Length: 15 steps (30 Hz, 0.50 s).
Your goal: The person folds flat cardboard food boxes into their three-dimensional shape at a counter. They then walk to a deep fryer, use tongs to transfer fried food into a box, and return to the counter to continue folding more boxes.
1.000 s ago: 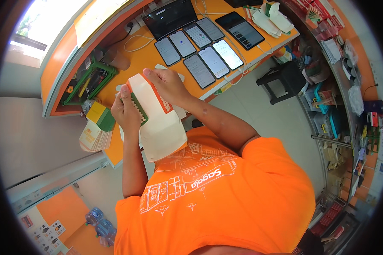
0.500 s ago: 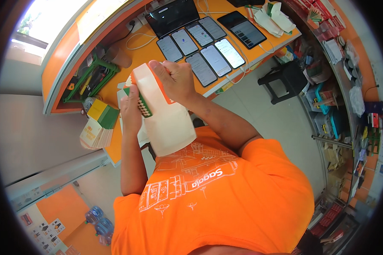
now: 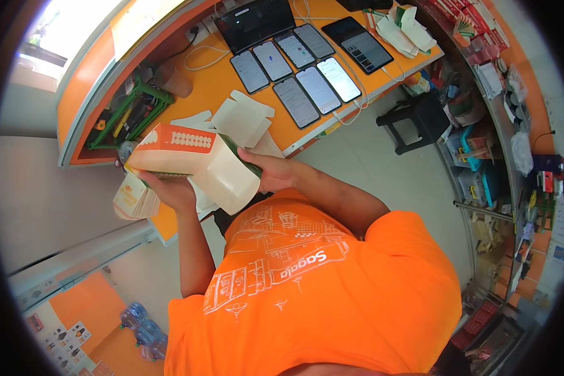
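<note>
Both hands hold a partly folded cardboard food carton (image 3: 229, 182) over the near left part of the desk. Its visible faces are cream, with an orange panel bearing a pale pattern and green strips along the sides; a cream flap hangs towards my body. My left hand (image 3: 175, 192) supports it from below at the left, its fingers partly hidden beneath the carton. At the right side my right hand (image 3: 271, 172) grips a green edge, thumb on top. Just beyond lies an unfolded cream carton blank (image 3: 243, 116) on the desk.
Several phones (image 3: 296, 100) lie in rows before a dark laptop (image 3: 255, 25), with a tablet (image 3: 357, 44) to their right. A green crate (image 3: 131, 113) of tools and a stack of cartons (image 3: 136, 197) stand left. A black stool (image 3: 413, 119) and crowded shelves (image 3: 482, 163) are right.
The carton has turned and shifted left, showing its patterned orange panel. My right hand has come down from its far end to the right side; my left hand has moved lower left, underneath.
</note>
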Each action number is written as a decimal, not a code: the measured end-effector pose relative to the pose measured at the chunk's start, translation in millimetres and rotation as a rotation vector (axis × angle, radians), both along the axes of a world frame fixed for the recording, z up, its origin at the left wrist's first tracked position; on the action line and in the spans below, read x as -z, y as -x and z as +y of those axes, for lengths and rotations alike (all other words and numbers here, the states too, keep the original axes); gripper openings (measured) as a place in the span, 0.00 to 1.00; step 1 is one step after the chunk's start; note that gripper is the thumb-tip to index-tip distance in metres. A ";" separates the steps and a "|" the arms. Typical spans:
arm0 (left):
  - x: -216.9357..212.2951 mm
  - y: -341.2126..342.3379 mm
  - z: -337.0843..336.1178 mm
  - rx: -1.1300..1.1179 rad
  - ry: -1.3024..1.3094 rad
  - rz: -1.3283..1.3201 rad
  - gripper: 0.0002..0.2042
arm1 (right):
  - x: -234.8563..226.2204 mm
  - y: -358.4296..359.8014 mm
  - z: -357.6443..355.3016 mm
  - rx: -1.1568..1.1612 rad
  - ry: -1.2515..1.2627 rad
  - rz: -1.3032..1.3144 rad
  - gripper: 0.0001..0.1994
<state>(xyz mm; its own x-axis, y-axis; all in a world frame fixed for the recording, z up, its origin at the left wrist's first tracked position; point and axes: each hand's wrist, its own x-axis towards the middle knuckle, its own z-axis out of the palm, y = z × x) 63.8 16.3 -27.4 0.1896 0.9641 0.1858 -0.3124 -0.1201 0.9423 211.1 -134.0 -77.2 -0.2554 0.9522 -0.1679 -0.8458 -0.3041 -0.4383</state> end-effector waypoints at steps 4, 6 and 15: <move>-20.9 1.6 9.6 0.286 0.576 -0.291 0.32 | -0.6 -16.7 1.5 -0.125 -0.139 -0.336 0.38; -10.6 18.9 33.3 0.670 0.629 -0.329 0.29 | -27.8 -19.2 4.6 -0.167 -0.276 -0.738 0.42; -37.6 53.0 35.7 0.545 0.025 0.535 0.15 | -65.8 30.0 42.5 -0.161 -0.628 -1.403 0.51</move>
<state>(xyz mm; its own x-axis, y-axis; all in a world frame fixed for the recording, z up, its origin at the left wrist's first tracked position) 10.8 52.0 10.2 0.6978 0.7111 -0.0860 0.1786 -0.0565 0.9823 181.2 -91.6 -11.5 -0.3437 0.9377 0.0505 0.3632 0.1823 -0.9137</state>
